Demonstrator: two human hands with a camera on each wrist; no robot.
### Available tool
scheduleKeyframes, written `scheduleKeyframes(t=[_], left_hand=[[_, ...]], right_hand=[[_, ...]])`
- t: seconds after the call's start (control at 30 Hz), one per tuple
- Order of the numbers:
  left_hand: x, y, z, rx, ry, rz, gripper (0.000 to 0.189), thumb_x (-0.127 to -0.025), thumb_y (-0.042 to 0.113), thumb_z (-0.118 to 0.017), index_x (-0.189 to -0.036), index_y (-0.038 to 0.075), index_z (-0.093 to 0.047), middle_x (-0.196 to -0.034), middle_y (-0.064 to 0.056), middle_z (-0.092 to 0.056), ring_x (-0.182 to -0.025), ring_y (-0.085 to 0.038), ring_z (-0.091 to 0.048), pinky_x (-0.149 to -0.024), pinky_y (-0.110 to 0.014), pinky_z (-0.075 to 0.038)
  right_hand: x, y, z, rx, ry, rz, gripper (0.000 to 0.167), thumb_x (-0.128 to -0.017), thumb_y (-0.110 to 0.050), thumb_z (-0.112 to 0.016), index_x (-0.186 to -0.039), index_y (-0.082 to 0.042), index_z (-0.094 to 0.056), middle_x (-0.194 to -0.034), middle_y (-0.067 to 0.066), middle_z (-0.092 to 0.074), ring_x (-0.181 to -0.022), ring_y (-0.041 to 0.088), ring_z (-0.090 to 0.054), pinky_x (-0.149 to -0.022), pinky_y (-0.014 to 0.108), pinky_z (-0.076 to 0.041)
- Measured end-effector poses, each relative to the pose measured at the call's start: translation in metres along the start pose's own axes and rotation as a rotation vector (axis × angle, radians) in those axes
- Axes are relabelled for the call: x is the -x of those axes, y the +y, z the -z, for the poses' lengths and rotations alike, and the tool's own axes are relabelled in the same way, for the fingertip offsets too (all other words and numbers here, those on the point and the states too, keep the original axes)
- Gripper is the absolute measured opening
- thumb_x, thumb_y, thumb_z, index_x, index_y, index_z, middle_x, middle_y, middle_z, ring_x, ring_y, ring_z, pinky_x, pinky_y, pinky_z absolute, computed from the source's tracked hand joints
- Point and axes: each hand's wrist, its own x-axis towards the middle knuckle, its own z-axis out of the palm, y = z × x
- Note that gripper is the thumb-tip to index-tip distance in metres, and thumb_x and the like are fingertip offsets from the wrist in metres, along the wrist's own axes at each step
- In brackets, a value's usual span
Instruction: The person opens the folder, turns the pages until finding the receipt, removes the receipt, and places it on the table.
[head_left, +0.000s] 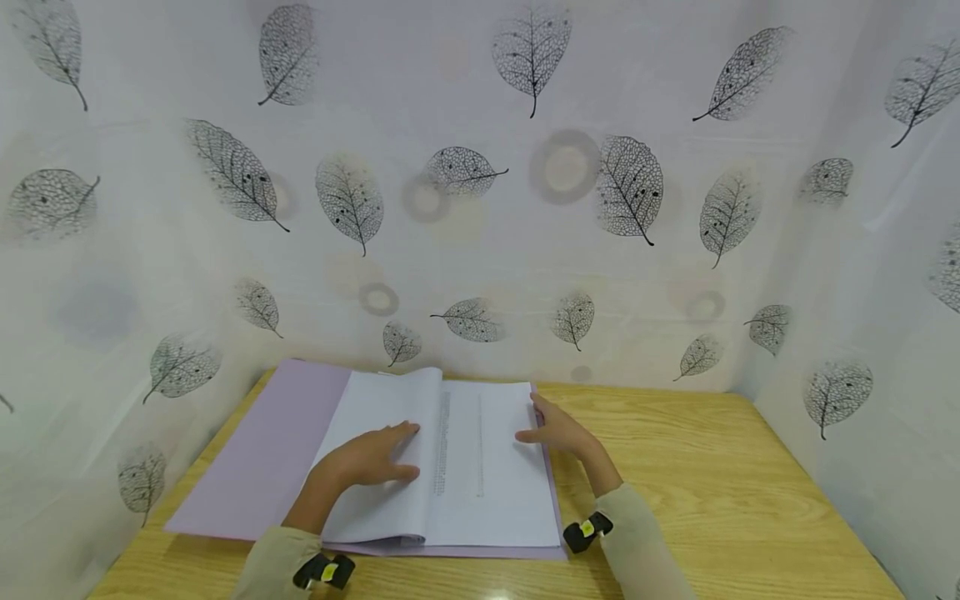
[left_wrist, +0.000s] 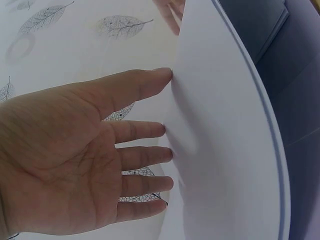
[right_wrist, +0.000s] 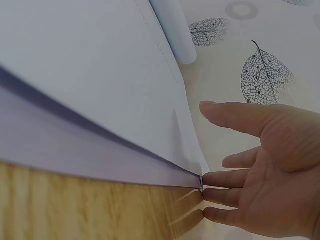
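Observation:
A lilac folder (head_left: 258, 454) lies spread on the table, filled with white sheets. Turned-over sheets (head_left: 375, 510) form a curved stack on its left side, and a page with a narrow block of print (head_left: 513, 492) faces up on the right. With fingers straight, my left hand (head_left: 366, 457) rests on the turned stack; its fingertips touch the paper in the left wrist view. My right hand (head_left: 561, 429) is at the far right edge of the folder. In the right wrist view, its extended fingertips (right_wrist: 212, 179) meet the edge of the sheets and cover, thumb raised apart.
The wooden table (head_left: 697, 483) extends to the right of the folder. A pale curtain with printed leaves (head_left: 480, 250) surrounds the table at the back and sides. Each wrist carries a small black camera (head_left: 324, 572) over a beige sleeve.

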Motion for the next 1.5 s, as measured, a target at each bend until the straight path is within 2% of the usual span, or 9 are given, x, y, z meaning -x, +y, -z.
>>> scheduleKeyframes(t=[0.27,0.5,0.8,1.03,1.23,1.33,1.5], left_hand=[[0.000,0.000,-0.002,0.013,-0.004,0.021,0.080,-0.088,0.033,-0.080,-0.153,0.003,-0.044,-0.160,-0.022,-0.040,-0.149,-0.042,-0.038,-0.122,-0.056,-0.034],[-0.003,-0.002,-0.005,0.014,-0.003,0.026,0.080,-0.087,0.032,-0.081,-0.153,0.003,-0.045,-0.160,-0.021,-0.041,-0.148,-0.041,-0.038,-0.122,-0.056,-0.035],[-0.004,0.000,-0.007,-0.001,-0.006,0.032,0.080,-0.087,0.032,-0.081,-0.152,0.003,-0.045,-0.160,-0.021,-0.041,-0.148,-0.041,-0.039,-0.121,-0.056,-0.036],[-0.004,0.000,-0.006,-0.005,-0.012,0.021,0.080,-0.088,0.032,-0.080,-0.152,0.002,-0.044,-0.160,-0.021,-0.040,-0.149,-0.041,-0.038,-0.122,-0.055,-0.035],[-0.004,0.000,-0.006,-0.004,-0.013,0.022,0.080,-0.088,0.031,-0.080,-0.152,0.002,-0.044,-0.161,-0.021,-0.040,-0.149,-0.040,-0.038,-0.122,-0.054,-0.035],[-0.004,0.000,-0.006,0.000,-0.011,0.026,0.079,-0.088,0.031,-0.080,-0.152,0.002,-0.045,-0.161,-0.020,-0.040,-0.149,-0.040,-0.038,-0.122,-0.054,-0.035],[-0.003,-0.001,-0.007,0.008,-0.011,0.036,0.080,-0.087,0.032,-0.080,-0.153,0.003,-0.045,-0.161,-0.019,-0.039,-0.149,-0.040,-0.038,-0.122,-0.055,-0.035]], right_hand=[[0.000,0.000,0.001,-0.026,-0.003,0.002,0.094,-0.090,-0.021,-0.078,-0.160,0.004,-0.020,-0.164,0.030,-0.027,-0.153,0.045,-0.027,-0.126,0.056,-0.026],[-0.004,0.003,0.001,-0.070,-0.012,0.013,0.096,-0.091,-0.021,-0.077,-0.162,0.001,-0.015,-0.168,0.026,-0.018,-0.154,0.045,-0.022,-0.126,0.056,-0.024],[-0.005,0.004,0.000,-0.110,-0.004,0.028,0.095,-0.092,-0.018,-0.075,-0.162,0.001,-0.014,-0.166,0.029,-0.019,-0.153,0.047,-0.022,-0.126,0.058,-0.023],[-0.005,0.003,0.001,-0.137,0.069,0.047,0.083,-0.094,-0.016,-0.073,-0.160,-0.001,-0.025,-0.158,0.034,-0.034,-0.147,0.051,-0.034,-0.120,0.062,-0.034],[-0.006,0.003,0.004,-0.181,0.111,0.089,0.071,-0.097,-0.013,-0.069,-0.157,-0.001,-0.033,-0.151,0.034,-0.044,-0.137,0.052,-0.047,-0.112,0.060,-0.046],[-0.007,0.001,0.006,-0.210,0.124,0.096,0.069,-0.097,-0.011,-0.068,-0.157,-0.001,-0.034,-0.149,0.034,-0.046,-0.132,0.052,-0.051,-0.109,0.058,-0.050],[-0.005,-0.001,0.011,-0.227,0.111,0.082,0.073,-0.099,-0.014,-0.066,-0.159,-0.001,-0.026,-0.150,0.034,-0.045,-0.131,0.052,-0.053,-0.108,0.054,-0.052]])
